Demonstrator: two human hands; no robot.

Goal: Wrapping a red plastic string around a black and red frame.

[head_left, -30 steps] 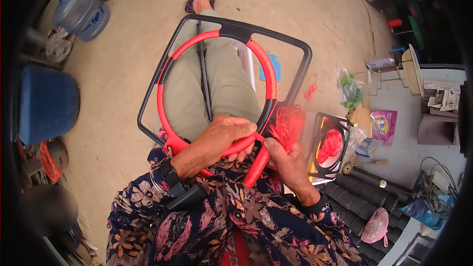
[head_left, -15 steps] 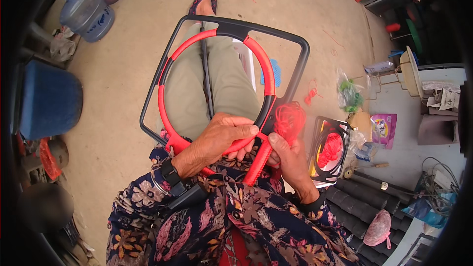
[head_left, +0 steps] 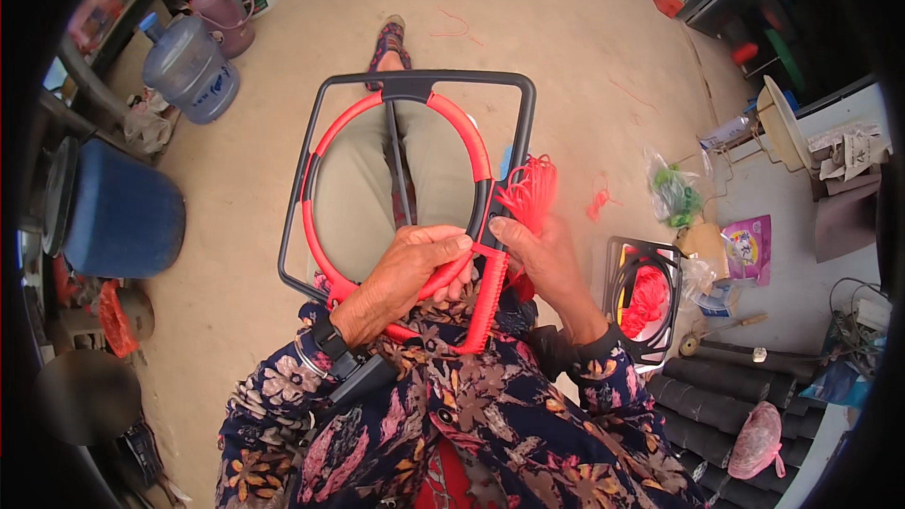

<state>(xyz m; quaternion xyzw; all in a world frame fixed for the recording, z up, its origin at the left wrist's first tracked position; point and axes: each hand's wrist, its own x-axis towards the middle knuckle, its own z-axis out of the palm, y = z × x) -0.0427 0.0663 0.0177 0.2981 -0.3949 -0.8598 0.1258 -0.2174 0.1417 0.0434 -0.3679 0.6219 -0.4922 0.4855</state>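
Over my lap lies a black rectangular plastic frame (head_left: 471, 75) with a round ring (head_left: 463, 123) inside it, mostly wrapped in red cord and bare black in places. My left hand (head_left: 401, 269) pinches the ring at its lower right, thumb on top and fingers underneath. Beside it, my right hand (head_left: 547, 264) closes around a bundle of red cord (head_left: 531, 187), whose loops fan out above the thumb. The thumb is close to the frame's right side. A red-wrapped bar (head_left: 490, 297) runs down below the two hands. My right fingers are partly hidden and slightly blurred.
To the right, another black frame (head_left: 613, 297) holds a red cord bundle (head_left: 647, 300). A plastic bag with green stuff (head_left: 674, 193) and a purple packet (head_left: 748, 250) lie beyond. A blue bin (head_left: 127, 212) and a water jug (head_left: 193, 71) stand left. Cord scraps (head_left: 599, 203) lie on the floor.
The frame has swung left and sits squarer in view. My right hand has shifted slightly left and up, with the cord bundle rising beside the frame. My left hand keeps its hold.
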